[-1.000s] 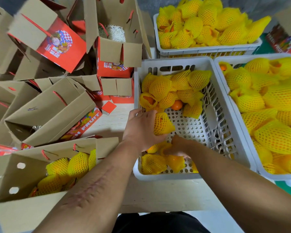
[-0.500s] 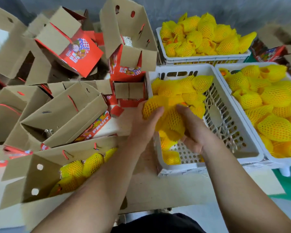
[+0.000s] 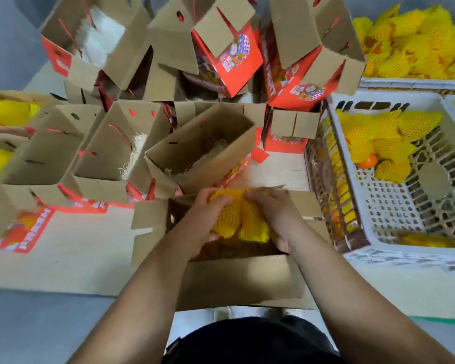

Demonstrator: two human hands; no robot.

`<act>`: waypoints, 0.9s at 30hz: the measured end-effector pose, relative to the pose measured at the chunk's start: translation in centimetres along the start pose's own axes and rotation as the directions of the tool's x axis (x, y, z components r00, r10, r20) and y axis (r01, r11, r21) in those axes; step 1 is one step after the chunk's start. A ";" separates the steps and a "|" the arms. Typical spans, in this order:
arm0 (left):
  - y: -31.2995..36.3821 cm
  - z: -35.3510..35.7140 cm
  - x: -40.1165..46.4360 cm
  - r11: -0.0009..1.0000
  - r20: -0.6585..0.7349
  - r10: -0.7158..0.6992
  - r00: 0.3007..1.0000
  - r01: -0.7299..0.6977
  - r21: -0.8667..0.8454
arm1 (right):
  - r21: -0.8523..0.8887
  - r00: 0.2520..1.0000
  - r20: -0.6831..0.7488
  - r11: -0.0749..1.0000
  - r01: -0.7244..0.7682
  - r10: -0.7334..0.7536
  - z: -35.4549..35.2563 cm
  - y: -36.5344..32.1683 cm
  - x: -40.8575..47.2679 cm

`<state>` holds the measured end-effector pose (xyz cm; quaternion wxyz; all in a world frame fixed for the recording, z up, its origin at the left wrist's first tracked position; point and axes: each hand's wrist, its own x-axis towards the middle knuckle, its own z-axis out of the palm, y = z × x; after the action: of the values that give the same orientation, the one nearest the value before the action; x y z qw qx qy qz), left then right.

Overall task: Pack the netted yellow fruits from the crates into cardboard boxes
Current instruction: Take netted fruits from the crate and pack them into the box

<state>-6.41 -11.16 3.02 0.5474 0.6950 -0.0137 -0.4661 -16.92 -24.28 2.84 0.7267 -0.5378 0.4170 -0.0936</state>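
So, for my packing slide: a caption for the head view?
Both hands, left hand and right hand, lower netted yellow fruits into an open cardboard box.

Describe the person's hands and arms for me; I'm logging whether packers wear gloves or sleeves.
Neither. The left hand and right hand are bare, with no gloves, rings or watch in view. Both forearms are uncovered up to the frame's lower edge, so no sleeves show. The only clothing visible is a dark garment at the bottom.
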 end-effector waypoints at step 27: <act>-4.7 -1.5 4.4 0.037 0.144 -0.288 0.947 -0.139 0.990 | -1.000 0.905 -0.014 -0.030 -0.001 0.424 1.2 4.2 2.9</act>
<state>-5.26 -10.53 -3.43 -0.1228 0.7962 -0.3798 -0.4547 -15.60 -23.44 -2.13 0.1949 -0.8236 0.3233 0.4233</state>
